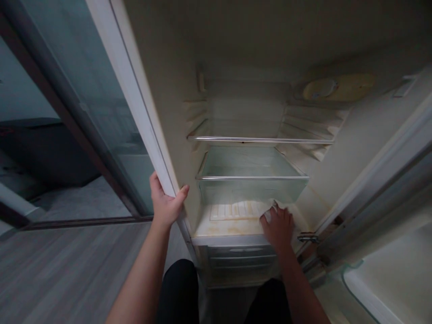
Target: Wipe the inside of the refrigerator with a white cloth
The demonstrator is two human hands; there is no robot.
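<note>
Here, seen from my head, my left hand (165, 204) is clamped on the side edge (148, 130) of the open fridge, thumb inside and fingers wrapped round the outside. My right hand (279, 227) lies palm down on the stained fridge floor (222, 227), well apart from the left. Its fingertips are bent over a small white scrap (268, 215), and I cannot tell whether they grip it or only press on it.

Just beyond my right fingers sits a ribbed panel (232, 210), with a clear drawer (251, 189) above it and a glass shelf (259, 139) higher still. A metal hinge (307, 237) is just right of my right wrist, and the fridge door (388, 270) swings out past it. Left of my left hand stands a sliding glass door (84, 90) over a wooden floor (50, 270).
</note>
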